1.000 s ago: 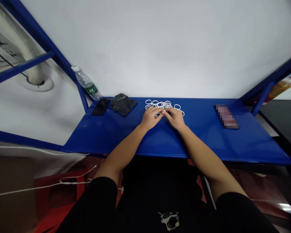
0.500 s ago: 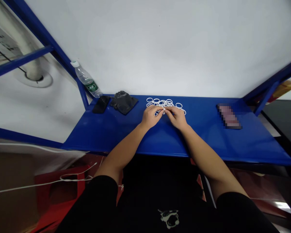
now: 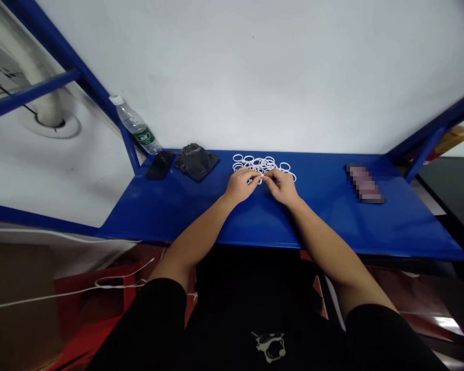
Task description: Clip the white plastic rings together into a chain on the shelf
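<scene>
A heap of several small white rings (image 3: pixel 261 163) lies on the blue shelf (image 3: pixel 185 206) near the white wall. My left hand (image 3: pixel 239 186) and my right hand (image 3: pixel 283 186) rest on the shelf just in front of the heap. Their fingertips meet in a pinch on a small white ring (image 3: pixel 260 178) between them. Fingers of both hands are curled. Part of the heap is hidden behind my fingers.
A black pouch (image 3: pixel 196 161), a dark phone (image 3: pixel 160 165) and a plastic water bottle (image 3: pixel 135 126) leaning on the blue frame post stand at the back left. A blurred flat object (image 3: pixel 363 183) lies at the right. Blue frame bars (image 3: pixel 429 134) flank the shelf.
My hands stay together at the ring heap with only slight finger shifts. The view has tilted a little, so everything sits slightly lower and left.
</scene>
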The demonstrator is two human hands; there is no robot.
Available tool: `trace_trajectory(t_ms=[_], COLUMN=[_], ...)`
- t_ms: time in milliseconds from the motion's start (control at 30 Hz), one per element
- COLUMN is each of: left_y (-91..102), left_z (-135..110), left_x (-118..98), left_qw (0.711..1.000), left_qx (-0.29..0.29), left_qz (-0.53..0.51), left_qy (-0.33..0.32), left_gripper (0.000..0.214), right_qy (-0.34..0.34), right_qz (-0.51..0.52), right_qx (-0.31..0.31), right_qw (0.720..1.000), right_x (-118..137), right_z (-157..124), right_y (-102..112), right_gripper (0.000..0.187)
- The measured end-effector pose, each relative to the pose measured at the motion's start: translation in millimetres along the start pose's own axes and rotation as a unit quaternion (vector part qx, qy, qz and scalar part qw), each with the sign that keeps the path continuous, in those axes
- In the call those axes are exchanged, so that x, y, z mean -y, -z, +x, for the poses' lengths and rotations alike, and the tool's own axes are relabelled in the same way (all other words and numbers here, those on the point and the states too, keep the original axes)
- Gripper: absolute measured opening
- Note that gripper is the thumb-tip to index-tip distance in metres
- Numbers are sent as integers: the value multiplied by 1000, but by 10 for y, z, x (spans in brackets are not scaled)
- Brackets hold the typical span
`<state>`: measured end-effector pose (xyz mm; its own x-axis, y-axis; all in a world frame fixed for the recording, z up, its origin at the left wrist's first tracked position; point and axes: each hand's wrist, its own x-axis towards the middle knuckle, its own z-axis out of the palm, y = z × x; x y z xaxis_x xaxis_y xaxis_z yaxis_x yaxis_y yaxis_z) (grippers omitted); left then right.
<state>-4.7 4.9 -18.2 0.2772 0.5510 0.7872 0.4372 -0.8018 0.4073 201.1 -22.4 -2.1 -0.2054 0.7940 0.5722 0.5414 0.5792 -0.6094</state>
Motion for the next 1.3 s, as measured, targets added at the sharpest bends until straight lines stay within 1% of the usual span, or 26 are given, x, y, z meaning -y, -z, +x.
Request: trace_trajectory(t_ms=[133, 333, 400, 533, 600, 700, 733, 767, 867, 967, 1067, 1167, 1300], left_y=[-13, 33, 57, 55, 38, 39, 50, 64, 108, 127, 125, 116, 79], left_z=[-1, 34, 39, 12, -6, -11, -7, -1, 21, 38, 45, 37, 11], left_x=[1, -52, -65, -54, -47, -59, -72, -89, -156, -221, -255, -254, -214], left_qw=[1000, 1000, 999, 998, 996, 991, 987, 983, 961, 930, 912, 908, 914], left_qx=[12, 7, 14, 67, 87, 125, 145, 169, 263, 356, 401, 410, 386], left_qz=[3, 15, 24, -10, -31, -36, -35, -34, -28, -16, -7, -20, -39], left_qy=[9, 23, 27, 17, 20, 46, 55, 63, 81, 86, 84, 88, 115], left_gripper=[15, 14, 20, 36, 38, 40, 43, 45, 47, 45, 49, 53, 40], right_qy=[-13, -28, -33, -43, -50, -62, -67, -75, -127, -184, -220, -207, -169], right_qz=[-1, 11, 23, 41, 47, 42, 34, 19, -50, -112, -165, -206, -226], right_qx=[5, -19, -24, -37, -40, -32, -31, -42, -80, -59, 4, 68, 105], right_qw=[1000, 999, 999, 998, 997, 997, 997, 996, 987, 975, 961, 954, 954], right_x=[7, 50, 67, 115, 130, 91, 55, 8, -172, -342, -441, -472, -464], right_z=[-2, -4, -8, -18, -10, 40, 65, 91, 152, 168, 153, 131, 106], right_y=[-6, -4, 7, 18, 30, 108, 156, 214, 415, 570, 603, 527, 390], right_gripper=[31, 33, 33, 36, 38, 42, 42, 41, 31, 21, 21, 29, 39])
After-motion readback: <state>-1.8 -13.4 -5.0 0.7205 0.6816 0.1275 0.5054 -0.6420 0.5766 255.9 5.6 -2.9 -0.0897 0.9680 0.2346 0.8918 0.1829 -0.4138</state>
